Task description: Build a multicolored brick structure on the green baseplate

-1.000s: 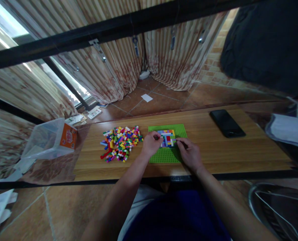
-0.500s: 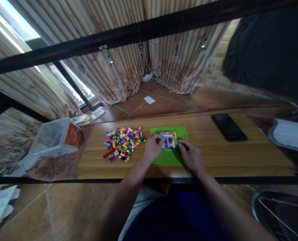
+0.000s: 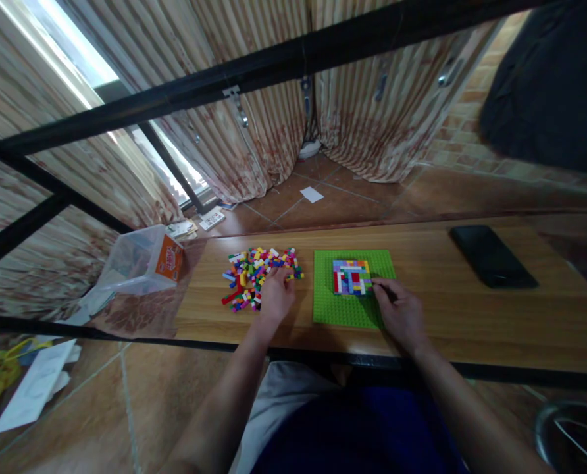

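Note:
Over the right part of a heap of small multicoloured toy bricks [image 3: 254, 270] is my left hand [image 3: 278, 295], its thumb and fingers slightly apart. No brick shows in its grasp. A green studded baseplate [image 3: 343, 313] lies to the right of the heap. On it sits a flat rectangular patch of joined bricks [image 3: 351, 277] in purple, white, red, blue, yellow and orange. My right hand [image 3: 399, 309] rests over the plate's right side, thumb and forefinger pinched at the patch's right edge. Whatever is between those fingertips is too small to make out.
A black phone [image 3: 492, 257] lies on the wooden table [image 3: 446, 329] at the right. At the left stands a clear plastic box [image 3: 138, 260] with an orange label. A black metal bar [image 3: 274, 62] crosses above the table's far side.
My left hand has moved left from the brick patch to the loose heap. Red and white bricks now show at the patch's left side. My right hand stays by its right edge. The view has shifted.

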`<state>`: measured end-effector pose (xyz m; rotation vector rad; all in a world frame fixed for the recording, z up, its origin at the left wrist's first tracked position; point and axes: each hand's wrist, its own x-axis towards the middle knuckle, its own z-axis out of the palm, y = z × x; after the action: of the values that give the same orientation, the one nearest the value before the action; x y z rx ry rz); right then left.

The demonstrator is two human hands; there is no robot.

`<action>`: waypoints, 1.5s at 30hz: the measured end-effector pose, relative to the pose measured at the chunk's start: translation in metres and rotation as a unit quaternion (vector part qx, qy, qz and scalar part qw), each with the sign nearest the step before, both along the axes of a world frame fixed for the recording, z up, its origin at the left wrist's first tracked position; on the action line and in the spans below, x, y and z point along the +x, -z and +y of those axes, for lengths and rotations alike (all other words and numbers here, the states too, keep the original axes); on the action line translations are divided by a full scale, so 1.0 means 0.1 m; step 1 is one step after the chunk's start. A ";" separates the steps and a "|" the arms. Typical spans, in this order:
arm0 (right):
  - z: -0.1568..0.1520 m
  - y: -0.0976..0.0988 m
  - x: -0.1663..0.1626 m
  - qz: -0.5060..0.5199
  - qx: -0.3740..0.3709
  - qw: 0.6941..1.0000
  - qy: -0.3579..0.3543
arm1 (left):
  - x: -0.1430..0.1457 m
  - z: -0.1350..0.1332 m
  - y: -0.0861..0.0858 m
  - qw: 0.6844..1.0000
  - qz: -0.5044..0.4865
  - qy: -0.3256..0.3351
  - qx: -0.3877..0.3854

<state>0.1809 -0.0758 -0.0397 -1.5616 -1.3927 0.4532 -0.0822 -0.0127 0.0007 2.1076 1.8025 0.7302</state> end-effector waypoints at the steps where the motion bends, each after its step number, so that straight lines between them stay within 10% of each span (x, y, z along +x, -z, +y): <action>1: 0.00 0.00 0.00 0.000 0.000 1.000 0.000 | 0.03 0.01 0.00 1.000 0.015 0.007 0.006; 13: 0.00 0.01 -0.01 0.000 0.000 1.000 0.006 | 0.22 0.13 0.00 0.986 0.157 0.061 0.008; 29: 0.01 0.00 -0.01 -0.009 0.007 1.000 0.005 | 0.66 -0.06 -0.13 0.976 -0.144 0.145 -0.075; 45: 0.02 -0.01 -0.02 0.000 0.011 1.000 0.003 | 0.91 -0.04 -0.07 0.986 -0.048 0.157 0.021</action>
<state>0.1785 -0.0738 -0.0388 -1.5470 -1.3874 0.4327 0.0093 -0.0170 0.0082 2.2677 1.3727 0.7763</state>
